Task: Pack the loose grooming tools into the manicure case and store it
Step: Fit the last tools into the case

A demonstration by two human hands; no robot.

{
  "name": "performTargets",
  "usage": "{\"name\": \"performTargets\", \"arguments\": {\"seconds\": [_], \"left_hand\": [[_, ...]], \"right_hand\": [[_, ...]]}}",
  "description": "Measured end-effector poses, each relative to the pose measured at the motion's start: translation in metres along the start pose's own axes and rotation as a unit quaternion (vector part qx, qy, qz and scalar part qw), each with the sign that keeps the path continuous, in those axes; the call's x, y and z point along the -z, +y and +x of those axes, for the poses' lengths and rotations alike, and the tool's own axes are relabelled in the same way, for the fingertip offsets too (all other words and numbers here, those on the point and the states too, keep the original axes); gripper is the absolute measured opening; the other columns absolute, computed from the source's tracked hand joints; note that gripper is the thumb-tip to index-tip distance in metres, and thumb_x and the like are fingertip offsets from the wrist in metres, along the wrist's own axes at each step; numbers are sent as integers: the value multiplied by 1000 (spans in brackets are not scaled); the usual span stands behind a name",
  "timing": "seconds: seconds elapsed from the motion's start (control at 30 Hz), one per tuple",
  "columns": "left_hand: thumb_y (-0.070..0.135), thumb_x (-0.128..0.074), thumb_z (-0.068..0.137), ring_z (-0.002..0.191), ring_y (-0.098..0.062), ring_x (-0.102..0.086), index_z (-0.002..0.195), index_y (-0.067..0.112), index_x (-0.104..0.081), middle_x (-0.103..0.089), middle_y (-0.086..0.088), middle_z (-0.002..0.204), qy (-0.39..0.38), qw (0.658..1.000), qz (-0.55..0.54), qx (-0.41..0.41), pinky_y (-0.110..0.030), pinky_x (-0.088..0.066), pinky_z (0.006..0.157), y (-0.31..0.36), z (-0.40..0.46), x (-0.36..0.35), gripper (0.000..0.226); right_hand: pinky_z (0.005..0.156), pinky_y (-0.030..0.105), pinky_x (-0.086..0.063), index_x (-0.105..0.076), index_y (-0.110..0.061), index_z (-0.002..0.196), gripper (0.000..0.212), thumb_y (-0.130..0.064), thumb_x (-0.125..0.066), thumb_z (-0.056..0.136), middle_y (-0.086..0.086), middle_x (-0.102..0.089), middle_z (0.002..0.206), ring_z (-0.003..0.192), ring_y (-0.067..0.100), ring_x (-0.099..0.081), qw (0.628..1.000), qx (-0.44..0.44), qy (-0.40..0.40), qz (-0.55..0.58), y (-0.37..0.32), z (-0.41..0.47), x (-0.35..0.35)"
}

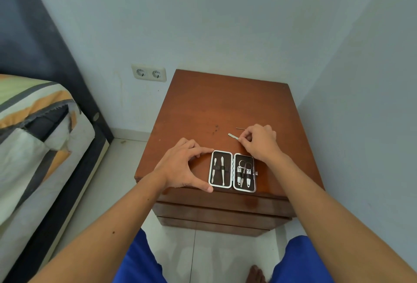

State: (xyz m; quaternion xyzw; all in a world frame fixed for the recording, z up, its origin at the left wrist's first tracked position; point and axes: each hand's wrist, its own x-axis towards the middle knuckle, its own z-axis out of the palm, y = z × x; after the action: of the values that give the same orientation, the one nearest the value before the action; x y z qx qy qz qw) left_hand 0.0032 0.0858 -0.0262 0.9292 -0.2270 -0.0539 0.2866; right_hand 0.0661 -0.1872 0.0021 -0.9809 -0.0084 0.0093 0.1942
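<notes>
The manicure case [232, 171] lies open flat near the front edge of the wooden nightstand [203, 111]. Its left half holds two thin metal tools under a strap; its right half holds scissors and clippers. My left hand [182, 165] braces the case's left edge with thumb and forefinger spread around it. My right hand [259, 141] is just behind the case's right half and pinches a small flat metal nail file [232, 136] by one end. A thin metal pin-like tool [241, 128] lies loose on the wood behind my right fingers.
The nightstand has drawer fronts [221, 208] below its top and stands in a wall corner. A bed with a striped cover [33, 129] is on the left. A double wall socket [149, 73] sits behind. My knees in blue shorts and a foot are below.
</notes>
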Motion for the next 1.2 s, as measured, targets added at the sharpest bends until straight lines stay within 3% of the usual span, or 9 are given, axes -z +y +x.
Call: {"name": "performTargets", "arguments": {"seconds": [0.2, 0.3, 0.4, 0.47, 0.57, 0.7, 0.83, 0.97, 1.2], "left_hand": [[93, -80, 49, 107, -4, -41, 148, 50, -53, -47, 25, 109, -5, 1000, 5, 2, -28, -45, 93, -1, 0, -1, 111], [94, -80, 49, 107, -5, -41, 148, 50, -53, -45, 27, 108, -6, 1000, 7, 2, -26, -44, 91, -1, 0, -1, 112], [97, -77, 46, 105, -5, -41, 147, 49, -54, -45, 27, 106, -5, 1000, 16, 2, -24, -43, 88, 1, 1, 0, 114], [98, -76, 46, 103, -5, -40, 148, 50, -54, -44, 27, 105, -7, 1000, 25, 4, -22, -40, 84, 3, 1, 0, 115], [103, -69, 46, 100, -6, -39, 152, 52, -48, -42, 27, 102, -15, 999, 44, 6, -23, -39, 78, 7, 2, 2, 120], [109, -60, 42, 99, -9, -38, 155, 50, -45, -42, 22, 100, -13, 998, 64, 1, -25, -41, 79, 13, 4, 0, 128], [108, -62, 44, 98, -10, -36, 152, 46, -49, -43, 18, 103, 14, 997, 81, -4, -28, -39, 88, 15, 4, -8, 126], [109, -61, 46, 106, -9, -34, 151, 49, -44, -42, 18, 110, 3, 996, 93, 4, -33, -34, 97, 16, 5, -10, 122], [110, -61, 44, 107, -9, -34, 148, 52, -43, -41, 19, 111, -7, 995, 100, 7, -35, -33, 100, 14, 9, -9, 120]], "right_hand": [[102, 43, -43, -67, -19, 117, 19, -24, -51, 106, 8, -59, 123, 116, 31, -53, 988, 85, -60, -112, 2, -5, -3], [93, 35, -42, -57, -18, 111, 19, -3, -50, 101, 5, -55, 117, 110, 27, -51, 985, 111, -74, -114, 3, -13, -3], [77, 35, -41, -51, -19, 100, 21, 2, -46, 100, 0, -60, 103, 96, 25, -56, 996, 58, -63, 18, 9, -21, 1], [78, 33, -42, -57, -19, 111, 19, -4, -47, 106, -2, -63, 101, 92, 19, -60, 991, 20, -31, 131, 17, -29, 3], [81, 26, -42, -58, -24, 136, 37, -4, -50, 106, -4, -62, 97, 85, 10, -56, 979, 3, -33, 202, 31, -40, 6], [86, 33, -49, -67, -30, 119, 34, -1, -58, 103, -1, -62, 94, 83, 15, -57, 953, -24, -72, 293, 44, -55, 6], [83, 26, -56, -59, -13, 123, 28, 2, -64, 99, 11, -68, 104, 92, 21, -66, 913, -53, -74, 397, 44, -66, 9], [73, 21, -54, -48, -24, 139, 53, 4, -66, 97, 8, -65, 92, 79, 15, -69, 906, -15, -79, 414, 39, -71, 18], [78, 28, -55, -63, -19, 125, 35, 2, -68, 97, 2, -70, 85, 80, 19, -72, 905, 37, -77, 417, 27, -63, 20]]}}
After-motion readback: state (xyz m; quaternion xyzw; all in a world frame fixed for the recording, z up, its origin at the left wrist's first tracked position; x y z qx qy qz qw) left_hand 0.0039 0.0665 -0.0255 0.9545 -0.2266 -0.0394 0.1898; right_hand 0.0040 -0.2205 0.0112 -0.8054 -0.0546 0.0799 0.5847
